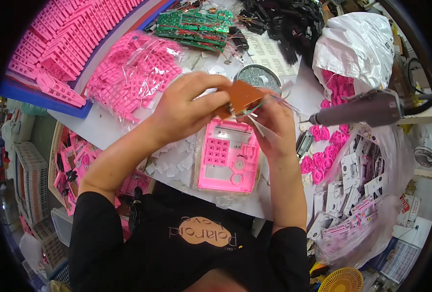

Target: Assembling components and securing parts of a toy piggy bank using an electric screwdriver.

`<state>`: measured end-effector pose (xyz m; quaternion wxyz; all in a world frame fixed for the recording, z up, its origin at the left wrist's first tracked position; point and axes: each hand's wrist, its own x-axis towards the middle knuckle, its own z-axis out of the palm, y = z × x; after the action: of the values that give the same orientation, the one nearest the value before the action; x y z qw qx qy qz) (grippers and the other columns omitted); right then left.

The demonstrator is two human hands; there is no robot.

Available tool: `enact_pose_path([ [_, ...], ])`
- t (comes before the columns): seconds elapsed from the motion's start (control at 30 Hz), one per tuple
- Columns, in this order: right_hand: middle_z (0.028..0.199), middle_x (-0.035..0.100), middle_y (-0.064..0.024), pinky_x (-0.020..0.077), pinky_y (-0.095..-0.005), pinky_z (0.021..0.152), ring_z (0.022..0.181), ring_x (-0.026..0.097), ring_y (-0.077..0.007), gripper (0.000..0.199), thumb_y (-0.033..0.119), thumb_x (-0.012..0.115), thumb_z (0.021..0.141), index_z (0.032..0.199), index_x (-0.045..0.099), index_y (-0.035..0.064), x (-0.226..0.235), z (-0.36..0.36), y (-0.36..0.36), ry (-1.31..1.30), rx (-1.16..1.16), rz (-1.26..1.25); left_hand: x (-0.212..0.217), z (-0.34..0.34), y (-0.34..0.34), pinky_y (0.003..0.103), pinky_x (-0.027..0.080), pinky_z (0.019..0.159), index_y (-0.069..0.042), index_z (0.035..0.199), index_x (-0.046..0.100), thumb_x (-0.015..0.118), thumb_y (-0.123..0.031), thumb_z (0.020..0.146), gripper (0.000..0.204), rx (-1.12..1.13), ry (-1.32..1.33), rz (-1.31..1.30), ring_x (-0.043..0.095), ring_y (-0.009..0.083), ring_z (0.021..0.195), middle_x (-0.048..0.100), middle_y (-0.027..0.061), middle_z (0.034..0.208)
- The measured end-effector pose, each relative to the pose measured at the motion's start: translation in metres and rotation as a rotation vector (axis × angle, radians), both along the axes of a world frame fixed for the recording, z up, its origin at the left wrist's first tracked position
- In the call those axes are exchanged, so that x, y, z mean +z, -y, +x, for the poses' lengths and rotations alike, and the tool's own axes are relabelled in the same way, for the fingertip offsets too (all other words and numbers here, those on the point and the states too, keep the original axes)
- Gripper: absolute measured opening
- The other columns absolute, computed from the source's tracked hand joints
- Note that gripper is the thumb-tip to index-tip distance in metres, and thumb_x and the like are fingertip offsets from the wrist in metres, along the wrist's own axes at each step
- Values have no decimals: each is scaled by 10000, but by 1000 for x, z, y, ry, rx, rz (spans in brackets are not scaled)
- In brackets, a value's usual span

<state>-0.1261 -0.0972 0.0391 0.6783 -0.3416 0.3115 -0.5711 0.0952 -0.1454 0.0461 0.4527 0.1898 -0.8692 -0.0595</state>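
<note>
Above the middle of the table, a brown circuit board (245,95) with thin coloured wires is held between both hands. My left hand (184,104) pinches its left side between thumb and fingers. At its right side, my right hand (277,127) has its fingers closed around the board's edge and wires; some of its fingertips are hidden. A white strip hangs just under the board. Directly below lies an open pink plastic casing (228,186) with square keypad openings and a round ring, apart from both hands.
A grey electric screwdriver (362,109) juts in from the right. Behind the hands stand a bowl (259,65) of small screws and green circuit boards (194,29). Bagged pink keypad parts (138,73) lie left, pink coiled cords (323,158) right, beside a clear bag of parts (357,194).
</note>
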Motion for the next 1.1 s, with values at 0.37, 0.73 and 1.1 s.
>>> enact_pose_path([
  [0.37,866,720,-93,498,-248,612,778,675,-139,228,162,591,977,1064,671,-33,8,-2,-3,-370,199,-15,-7,20,-61,354,513,955,30,1362,480,644,-112,938,476,-332,-840,1645,597,189,1179,591,117,1244],
  [0.73,827,663,-124,491,-282,563,745,613,-178,298,152,583,971,1179,618,-59,-31,21,-45,173,162,375,-39,34,-64,276,532,688,-27,1204,646,570,-212,1035,261,-262,-903,1438,617,95,743,701,47,971],
  [1.1,524,355,47,287,-223,446,544,357,-86,444,390,488,1053,1228,609,0,-8,32,-33,-16,33,163,-45,24,-78,294,557,617,-57,1257,598,549,-286,1048,314,-251,-934,1454,637,125,746,704,70,1007],
])
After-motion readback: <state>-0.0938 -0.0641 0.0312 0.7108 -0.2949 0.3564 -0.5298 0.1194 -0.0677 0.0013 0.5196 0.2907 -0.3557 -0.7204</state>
